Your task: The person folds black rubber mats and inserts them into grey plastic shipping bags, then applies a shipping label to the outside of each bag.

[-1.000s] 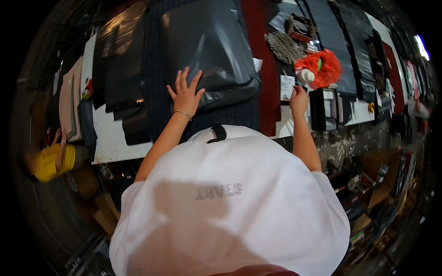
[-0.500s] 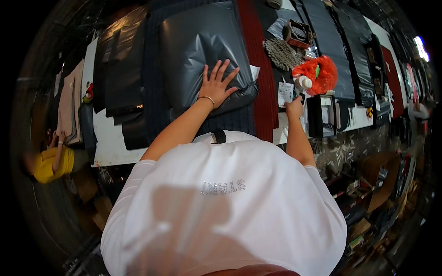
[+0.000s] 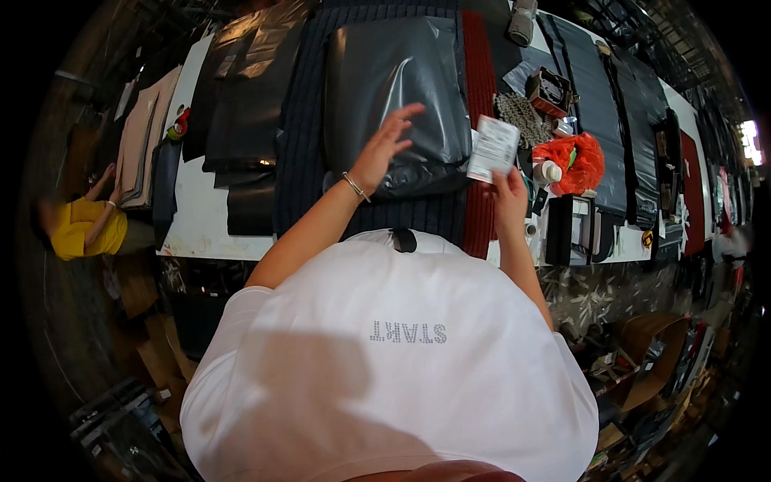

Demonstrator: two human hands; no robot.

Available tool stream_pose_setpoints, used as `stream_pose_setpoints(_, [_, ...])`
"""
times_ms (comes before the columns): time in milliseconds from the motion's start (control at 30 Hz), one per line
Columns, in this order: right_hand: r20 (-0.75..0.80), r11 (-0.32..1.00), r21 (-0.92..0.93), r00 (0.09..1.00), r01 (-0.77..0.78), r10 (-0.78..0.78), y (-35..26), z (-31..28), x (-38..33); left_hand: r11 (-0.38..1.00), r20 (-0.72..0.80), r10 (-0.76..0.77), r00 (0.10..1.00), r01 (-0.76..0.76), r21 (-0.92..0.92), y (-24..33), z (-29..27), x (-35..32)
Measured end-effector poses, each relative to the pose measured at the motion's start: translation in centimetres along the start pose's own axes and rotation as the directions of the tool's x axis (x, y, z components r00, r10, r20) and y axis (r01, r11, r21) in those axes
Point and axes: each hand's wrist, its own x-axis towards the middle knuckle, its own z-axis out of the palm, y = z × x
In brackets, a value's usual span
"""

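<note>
A bulky package wrapped in shiny dark grey plastic lies on dark ribbed cloth in front of me. My left hand hovers over its near part, fingers stretched and slightly apart, holding nothing. To the right, my right hand pinches the lower edge of a white printed label sheet. The sheet is held up off the table, over the red ribbed strip beside the package. A white bottle stands just right of that hand.
Right of my hand lie a red plastic bag, a black open box, a small carton and a knobbly grey mat. Black plastic sheets and a tape roll are left. A person in yellow works far left.
My left hand has lifted from pressing on the package. My right hand has picked up the label sheet from the table and brought it toward the package. The whole view has shifted.
</note>
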Motion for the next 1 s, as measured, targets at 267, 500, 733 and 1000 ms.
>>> stream_pose_setpoints(267, [0.423, 0.999, -0.049, 0.905, -0.012, 0.032, -5.6, 9.9, -3.5, 0.993, 0.089, 0.105, 0.990, -0.109, 0.040, 1.7, 2.2, -3.2])
stream_pose_setpoints(500, [0.353, 0.997, -0.040, 0.934, 0.071, -0.052, -5.8, 8.4, -6.0, 0.934, 0.036, 0.259, 0.965, -0.260, 0.245, 4.6, 3.3, -5.9])
stream_pose_setpoints(733, [0.286, 0.982, -0.066, 0.946, 0.176, -0.150, -5.9, 8.0, -7.1, 0.944, 0.112, 0.243, 0.963, -0.262, 0.202, 4.9, 3.3, -6.0])
stream_pose_setpoints(1000, [0.249, 0.981, -0.087, 0.958, 0.171, -0.145, -5.3, 8.4, -7.5, 0.611, 0.031, 0.449, 0.893, -0.332, 0.719, 3.5, 3.4, -6.5])
